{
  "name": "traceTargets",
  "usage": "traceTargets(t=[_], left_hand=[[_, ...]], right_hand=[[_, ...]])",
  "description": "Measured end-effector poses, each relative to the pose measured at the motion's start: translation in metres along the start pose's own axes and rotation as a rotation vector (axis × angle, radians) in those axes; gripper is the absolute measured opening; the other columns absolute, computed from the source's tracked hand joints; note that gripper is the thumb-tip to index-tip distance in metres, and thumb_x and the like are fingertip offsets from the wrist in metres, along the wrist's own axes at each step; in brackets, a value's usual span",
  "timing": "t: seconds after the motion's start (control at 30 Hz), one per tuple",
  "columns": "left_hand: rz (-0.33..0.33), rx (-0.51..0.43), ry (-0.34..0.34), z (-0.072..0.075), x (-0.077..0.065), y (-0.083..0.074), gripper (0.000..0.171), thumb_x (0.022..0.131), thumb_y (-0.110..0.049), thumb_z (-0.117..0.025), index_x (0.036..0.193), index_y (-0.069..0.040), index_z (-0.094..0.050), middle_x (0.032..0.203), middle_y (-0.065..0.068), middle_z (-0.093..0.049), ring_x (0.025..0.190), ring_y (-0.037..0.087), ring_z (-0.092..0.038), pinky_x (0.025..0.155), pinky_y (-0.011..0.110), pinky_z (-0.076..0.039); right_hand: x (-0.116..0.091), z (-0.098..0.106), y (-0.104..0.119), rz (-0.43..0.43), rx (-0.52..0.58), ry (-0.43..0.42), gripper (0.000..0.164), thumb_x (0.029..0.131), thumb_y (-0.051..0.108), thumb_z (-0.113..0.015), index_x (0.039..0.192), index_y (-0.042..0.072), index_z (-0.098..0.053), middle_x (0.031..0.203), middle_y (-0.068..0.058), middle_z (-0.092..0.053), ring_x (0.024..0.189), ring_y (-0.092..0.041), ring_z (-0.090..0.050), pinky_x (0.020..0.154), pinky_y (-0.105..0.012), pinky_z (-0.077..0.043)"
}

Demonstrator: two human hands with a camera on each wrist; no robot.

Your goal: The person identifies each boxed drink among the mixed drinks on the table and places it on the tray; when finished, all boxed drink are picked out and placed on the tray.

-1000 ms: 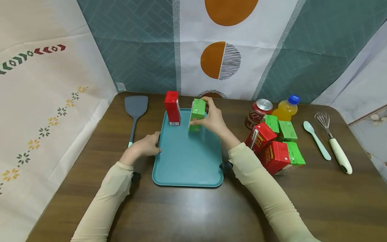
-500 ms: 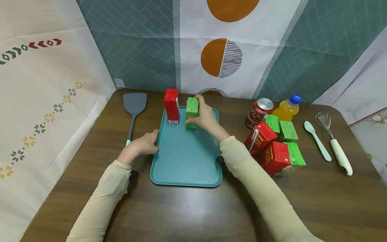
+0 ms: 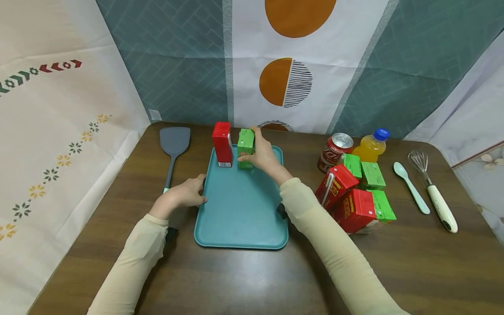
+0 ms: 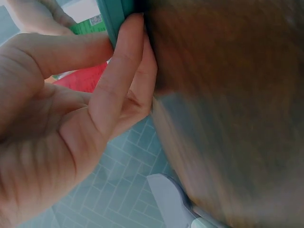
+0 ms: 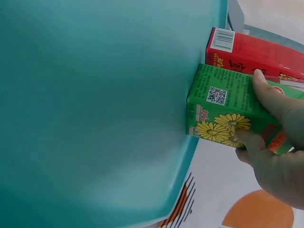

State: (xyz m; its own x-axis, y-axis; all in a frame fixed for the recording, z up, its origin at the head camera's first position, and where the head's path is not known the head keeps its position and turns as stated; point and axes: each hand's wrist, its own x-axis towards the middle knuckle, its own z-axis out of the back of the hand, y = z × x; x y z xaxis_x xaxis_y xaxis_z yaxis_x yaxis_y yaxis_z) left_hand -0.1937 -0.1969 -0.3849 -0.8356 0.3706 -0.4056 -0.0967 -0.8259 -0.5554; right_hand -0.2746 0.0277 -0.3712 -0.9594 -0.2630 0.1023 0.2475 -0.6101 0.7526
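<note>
Our left hand pinches the tray, a green carton clamped in our right hand.
The carton is upright at the tray's twelve, nine o'clock from that hand; wooden table below, patterned cloth behind.

4 grn ctns, 3 red ctns
</note>
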Motion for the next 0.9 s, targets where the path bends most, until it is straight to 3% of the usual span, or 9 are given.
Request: traceTargets(t=[0.23, 0.4, 0.53, 0.7, 0.9], left_hand=[[0.002, -0.038, 0.017, -0.001, -0.001, 0.001, 0.073, 0.087, 0.000, -0.059, 0.140, 0.016, -0.011, 0.097, 0.021, -0.056, 0.073, 0.019, -0.064, 0.070, 0.033, -0.051], [-0.008, -0.034, 0.019, -0.001, 0.001, -0.002, 0.074, 0.087, -0.001, -0.059, 0.141, 0.015, -0.011, 0.097, 0.021, -0.056, 0.074, 0.019, -0.065, 0.071, 0.033, -0.052], [-0.009, -0.038, 0.013, 0.000, 0.001, -0.002, 0.073, 0.087, 0.000, -0.059, 0.141, 0.015, -0.011, 0.096, 0.022, -0.057, 0.073, 0.020, -0.065, 0.070, 0.033, -0.052], [-0.023, -0.042, 0.019, 0.000, 0.000, -0.002, 0.073, 0.087, 0.001, -0.057, 0.140, 0.017, -0.010, 0.105, 0.028, -0.057, 0.074, 0.021, -0.065, 0.072, 0.035, -0.052], [-0.013, -0.011, 0.020, 0.001, -0.001, -0.003, 0.072, 0.088, 0.000, -0.058, 0.139, 0.018, -0.010, 0.118, 0.034, -0.051, 0.079, 0.021, -0.065, 0.077, 0.037, -0.051]], right_hand=[[-0.003, -0.002, 0.001, -0.016, -0.025, 0.021, 0.096, 0.075, 0.016, -0.079, 0.145, 0.008, -0.014, 0.123, -0.018, -0.050, 0.110, -0.028, -0.050, 0.090, -0.040, -0.045], [-0.010, 0.004, 0.006, -0.029, -0.034, 0.027, 0.104, 0.078, 0.023, -0.076, 0.150, 0.008, -0.002, 0.144, -0.016, -0.032, 0.128, -0.027, -0.037, 0.102, -0.042, -0.036], [-0.023, 0.014, 0.019, 0.007, -0.028, 0.016, 0.099, 0.081, 0.029, -0.073, 0.151, 0.010, -0.005, 0.151, -0.012, -0.022, 0.134, -0.025, -0.030, 0.106, -0.042, -0.032], [-0.053, 0.031, 0.029, 0.031, 0.020, 0.013, 0.088, 0.082, 0.035, -0.070, 0.150, 0.014, -0.017, 0.150, -0.007, -0.027, 0.135, -0.022, -0.029, 0.106, -0.043, -0.032], [-0.105, 0.054, 0.024, 0.110, 0.078, -0.004, 0.079, 0.083, 0.032, -0.071, 0.147, 0.016, -0.027, 0.147, -0.003, -0.034, 0.134, -0.018, -0.033, 0.105, -0.039, -0.035]])
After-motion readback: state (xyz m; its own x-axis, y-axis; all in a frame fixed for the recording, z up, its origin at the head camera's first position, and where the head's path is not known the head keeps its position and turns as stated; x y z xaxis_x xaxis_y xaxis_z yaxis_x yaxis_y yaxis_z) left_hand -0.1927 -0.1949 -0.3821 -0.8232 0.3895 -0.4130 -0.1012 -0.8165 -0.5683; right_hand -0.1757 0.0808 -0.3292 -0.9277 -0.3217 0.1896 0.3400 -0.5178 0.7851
